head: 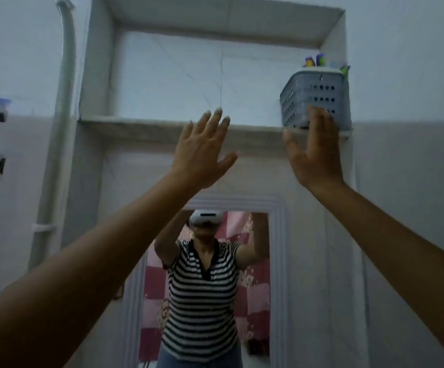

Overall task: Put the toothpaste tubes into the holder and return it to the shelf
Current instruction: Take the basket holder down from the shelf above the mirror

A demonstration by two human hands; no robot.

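- Pale tiled bathroom wall is filling the view, with a recessed niche set into it and a stone shelf forming the niche's floor.
- A white pipe is running down the wall just left of the niche.
- A mirror is hanging below the shelf, showing a person in a striped shirt wearing a white headset, both arms raised.
- The grey perforated holder is standing upright at the right end of the shelf, close against the niche's right wall, its base at the front edge.
- Coloured tops of the toothpaste tubes are showing above the holder's rim; their number cannot be told.
- The right hand is raised with fingers straight and together, fingertips overlapping the holder's lower front wall; it is spread flat and gripping nothing. Actual contact with the holder cannot be confirmed.
- The left hand is raised before the middle of the shelf's front edge, fingers spread, holding nothing, well apart from the holder.
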